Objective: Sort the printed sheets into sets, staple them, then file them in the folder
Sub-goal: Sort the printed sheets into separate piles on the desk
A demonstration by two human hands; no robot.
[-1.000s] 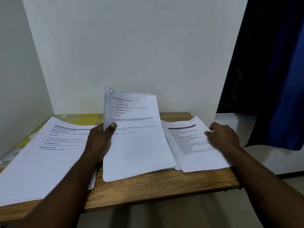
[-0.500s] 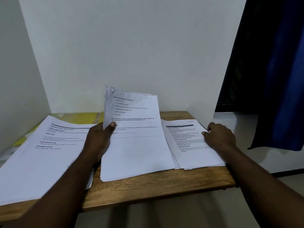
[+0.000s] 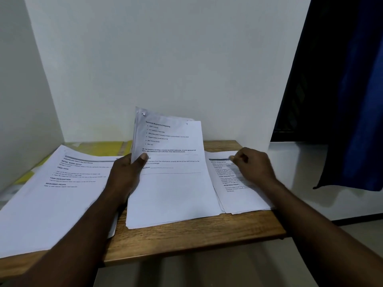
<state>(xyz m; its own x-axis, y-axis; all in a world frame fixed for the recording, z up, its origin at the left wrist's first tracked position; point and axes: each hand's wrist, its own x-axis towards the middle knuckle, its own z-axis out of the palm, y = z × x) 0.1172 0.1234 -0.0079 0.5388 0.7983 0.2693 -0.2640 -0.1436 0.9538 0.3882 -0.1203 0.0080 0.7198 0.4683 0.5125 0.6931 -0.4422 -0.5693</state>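
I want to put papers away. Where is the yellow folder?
In the head view, the flat yellow folder lies at the back left of the wooden table, against the white wall, mostly hidden under the left pile of white printed sheets.

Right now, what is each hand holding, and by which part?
The left hand grips the middle stack by its left edge, thumb on top. The right hand rests on the right stack; whether it pinches a sheet cannot be told.
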